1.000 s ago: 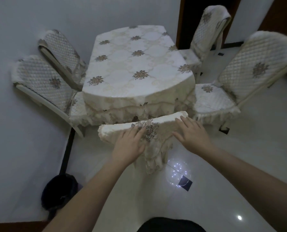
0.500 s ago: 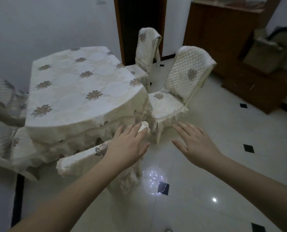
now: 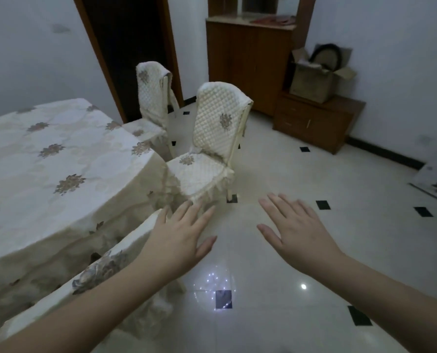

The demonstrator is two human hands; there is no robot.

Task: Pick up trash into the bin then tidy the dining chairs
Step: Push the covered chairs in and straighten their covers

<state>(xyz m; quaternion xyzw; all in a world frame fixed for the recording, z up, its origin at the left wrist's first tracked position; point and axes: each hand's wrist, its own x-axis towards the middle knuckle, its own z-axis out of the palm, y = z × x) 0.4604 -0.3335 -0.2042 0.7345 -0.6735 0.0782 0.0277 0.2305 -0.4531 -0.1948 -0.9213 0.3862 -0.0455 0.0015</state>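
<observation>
Hands, left (image 3: 179, 240) and right (image 3: 295, 231), hover flat beside quilted chair (image 3: 212, 149).

Three dining chairs in cream quilted covers with floral motifs stand at the cloth-covered table: the nearest chair (image 3: 105, 266) at lower left, pushed in with its backrest top against the table edge, the middle chair (image 3: 212, 146) at frame centre angled outward, and the far chair (image 3: 152, 98) behind it, upright.
</observation>
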